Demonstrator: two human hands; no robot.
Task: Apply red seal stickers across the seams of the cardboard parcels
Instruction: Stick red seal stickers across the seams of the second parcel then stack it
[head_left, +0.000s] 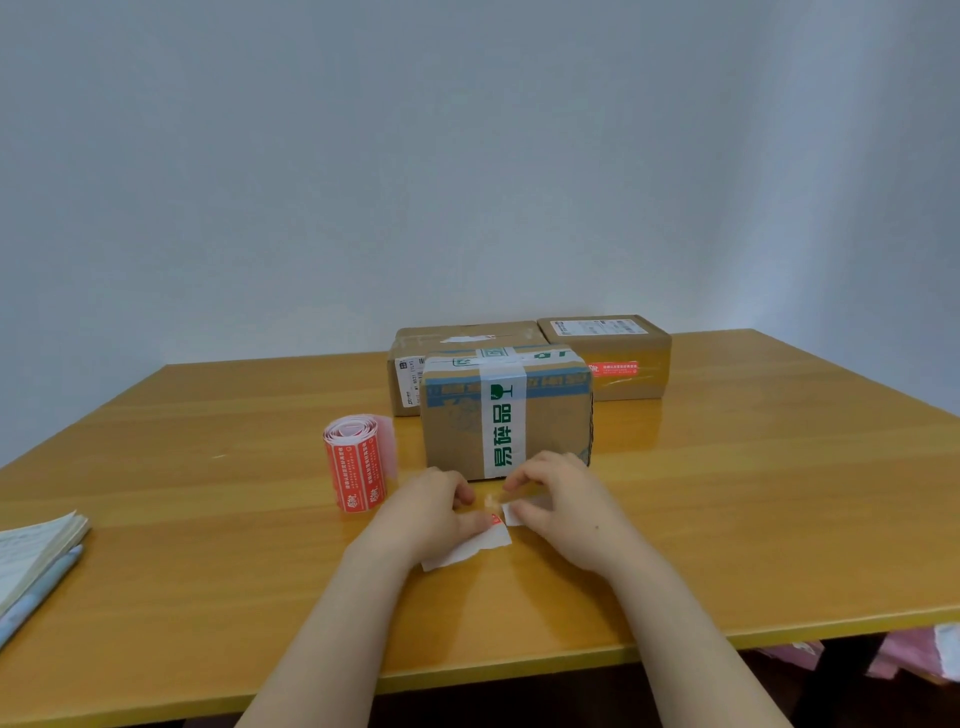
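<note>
Two bare hands meet low over a yellow wooden table (727, 519), just in front of the front parcel (550, 431), which is bound in white tape with green print. The left hand (431, 512) pinches a white backing strip (462, 553) whose loose end trails onto the tabletop; at its fingertips we see only a red corner of the seal sticker (492, 519). The right hand (561, 504) pinches a small white tab (514, 515) just beside that corner. We cannot tell whether tab and strip are one piece. We judge that the hands face each other so one can steady the paper while the other peels, and that the work is kept close to the box so the freed sticker has a short way to its seam.

The sticker roll (358, 462) stands on end to the left of the parcel, within easy reach, its tail curling loose. Behind, the rear left parcel (467, 335) shows no red seal that we can make out, while the rear right parcel (623, 387) already carries a red seal (615, 370) on its near face. By our reckoning the job is partly done. A notebook (36, 551) and pen (41, 587) lie at the table's left edge.
</note>
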